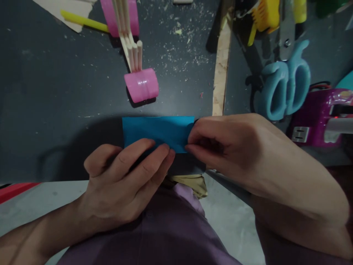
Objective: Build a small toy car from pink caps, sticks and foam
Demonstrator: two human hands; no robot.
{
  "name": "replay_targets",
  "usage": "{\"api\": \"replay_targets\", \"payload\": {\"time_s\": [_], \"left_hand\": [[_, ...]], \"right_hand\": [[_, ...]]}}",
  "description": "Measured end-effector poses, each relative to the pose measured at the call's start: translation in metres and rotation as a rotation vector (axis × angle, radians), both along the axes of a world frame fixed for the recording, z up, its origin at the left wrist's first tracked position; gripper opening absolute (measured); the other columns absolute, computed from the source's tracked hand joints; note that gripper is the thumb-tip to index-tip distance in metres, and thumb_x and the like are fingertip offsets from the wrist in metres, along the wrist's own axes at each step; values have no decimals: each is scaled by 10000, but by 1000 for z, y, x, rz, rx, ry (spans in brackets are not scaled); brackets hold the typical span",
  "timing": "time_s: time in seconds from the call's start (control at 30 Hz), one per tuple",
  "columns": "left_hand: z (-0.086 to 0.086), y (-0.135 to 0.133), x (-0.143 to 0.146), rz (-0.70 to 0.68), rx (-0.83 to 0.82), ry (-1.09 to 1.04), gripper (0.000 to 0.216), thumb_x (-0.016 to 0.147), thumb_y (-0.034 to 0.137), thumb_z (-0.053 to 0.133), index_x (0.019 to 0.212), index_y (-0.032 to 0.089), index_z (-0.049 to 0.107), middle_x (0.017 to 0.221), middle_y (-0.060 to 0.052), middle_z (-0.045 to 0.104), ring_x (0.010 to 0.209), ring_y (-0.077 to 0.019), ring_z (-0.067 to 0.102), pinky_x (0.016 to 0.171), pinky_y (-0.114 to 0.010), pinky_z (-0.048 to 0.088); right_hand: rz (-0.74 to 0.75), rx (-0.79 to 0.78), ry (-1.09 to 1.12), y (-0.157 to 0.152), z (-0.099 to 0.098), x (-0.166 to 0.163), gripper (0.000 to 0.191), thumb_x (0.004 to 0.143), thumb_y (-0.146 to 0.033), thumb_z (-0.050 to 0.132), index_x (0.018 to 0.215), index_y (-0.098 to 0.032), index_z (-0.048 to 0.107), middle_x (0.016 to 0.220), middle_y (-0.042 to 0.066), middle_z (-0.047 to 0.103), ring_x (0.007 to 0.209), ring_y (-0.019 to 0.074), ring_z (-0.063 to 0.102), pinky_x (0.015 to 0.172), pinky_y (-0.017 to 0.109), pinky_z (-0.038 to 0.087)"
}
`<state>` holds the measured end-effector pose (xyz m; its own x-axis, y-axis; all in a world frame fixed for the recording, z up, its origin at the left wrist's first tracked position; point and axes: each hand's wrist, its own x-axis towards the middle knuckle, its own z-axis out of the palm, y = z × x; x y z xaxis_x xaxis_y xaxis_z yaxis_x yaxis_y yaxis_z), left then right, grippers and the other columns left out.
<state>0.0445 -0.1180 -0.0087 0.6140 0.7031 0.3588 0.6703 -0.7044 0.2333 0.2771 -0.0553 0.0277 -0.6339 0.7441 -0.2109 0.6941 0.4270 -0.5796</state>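
Observation:
A blue rectangle of paper (162, 129) lies at the front of the dark table, its long sides running left to right. Over its near edge bend the fingers of my left hand (121, 184), their tips pressing on the paper; the thumb is hidden. At the paper's right end my right hand (228, 143) pinches the edge between thumb and curled fingers. Beyond the paper, a pink ring-shaped piece (142, 85) is joined to several pale sticks (132, 51), which lead to another pink round piece (134, 18).
Light blue-handled scissors (286, 84) lie at the right, near a purple device (317, 114) and a yellow tool (266, 16). A brown strip (220, 70) runs along the table. A yellow stick (85, 22) rests at the far left. Small scraps dot the dark table (55, 81).

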Motion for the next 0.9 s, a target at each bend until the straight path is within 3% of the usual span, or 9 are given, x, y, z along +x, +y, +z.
{"api": "replay_targets", "payload": {"time_s": [0.2,0.43,0.7,0.9], "left_hand": [[-2,-5,-1,29,-45,26,241,934,155,682,1154,249,709,1111,52,801,1032,-211,737,689,-419,482],[-2,-3,-1,12,-5,2,190,930,132,678,1068,243,747,1077,57,804,974,-189,743,722,-373,480],[-4,-8,-4,28,-50,-55,203,920,129,699,1114,181,732,1053,-16,807,1004,-239,750,761,-392,447],[-2,-7,-9,15,-103,-98,147,919,140,704,1054,193,724,987,-14,810,993,-240,762,899,-433,486]], "right_hand": [[-26,16,-41,-2,2,-2,200,949,-197,612,759,-258,617,610,-30,566,482,150,480,447,347,319],[-21,34,-56,-3,0,-3,224,959,-230,598,735,-235,597,574,-27,534,475,145,463,444,322,291],[-10,95,-74,-5,-2,-3,195,951,-222,596,757,-228,614,566,-32,514,461,142,441,439,324,277],[21,122,-57,-4,-2,-2,238,983,-254,553,748,-233,584,588,-21,519,461,146,449,430,323,295]]}}
